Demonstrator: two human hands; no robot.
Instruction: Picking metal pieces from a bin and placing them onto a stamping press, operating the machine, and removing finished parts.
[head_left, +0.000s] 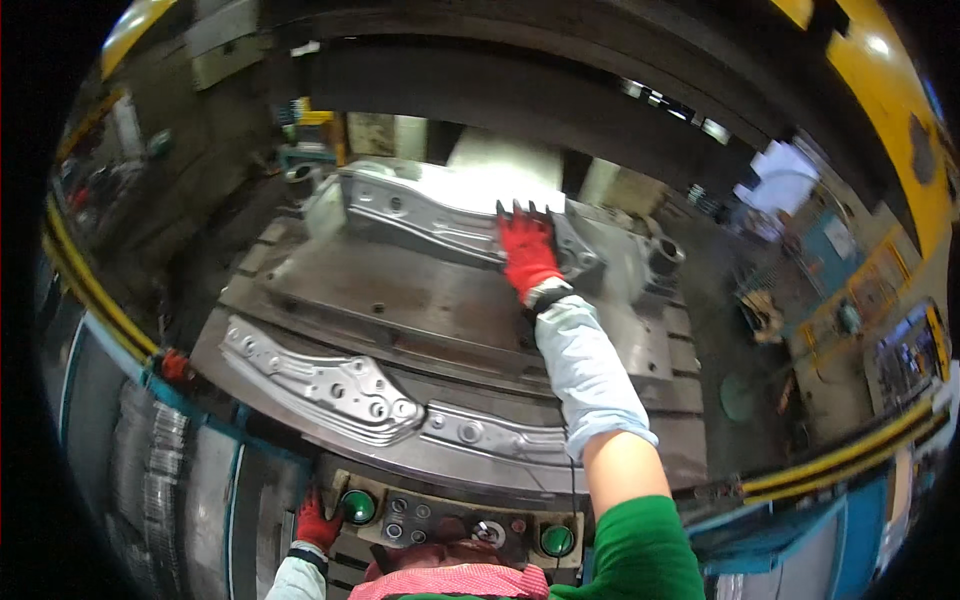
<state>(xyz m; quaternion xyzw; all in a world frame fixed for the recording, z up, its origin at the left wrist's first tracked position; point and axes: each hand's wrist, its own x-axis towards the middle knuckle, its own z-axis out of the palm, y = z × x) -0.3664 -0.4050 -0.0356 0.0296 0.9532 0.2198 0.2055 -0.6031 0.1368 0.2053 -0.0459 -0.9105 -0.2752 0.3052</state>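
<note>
My right hand [530, 250], in a red glove with dark fingertips, reaches far forward. Its fingers are spread flat over the right part of a long stamped metal panel [430, 218], which lies on the raised die of a press. My left hand [318, 522], also in a red glove, is low on the left at the edge of a control panel [420, 520]. Its fingers look stretched out beside a green push button [357, 506]. Whether they touch the button, I cannot tell.
Along the near edge of the press bed [300, 425] lie a holed stamped panel [330, 385] and a narrower stamped piece [490, 432]. A second green button [557, 541] sits at the control panel's right end. The dark press ram [470, 85] spans overhead. Yellow-black bars [850, 455] flank the bed.
</note>
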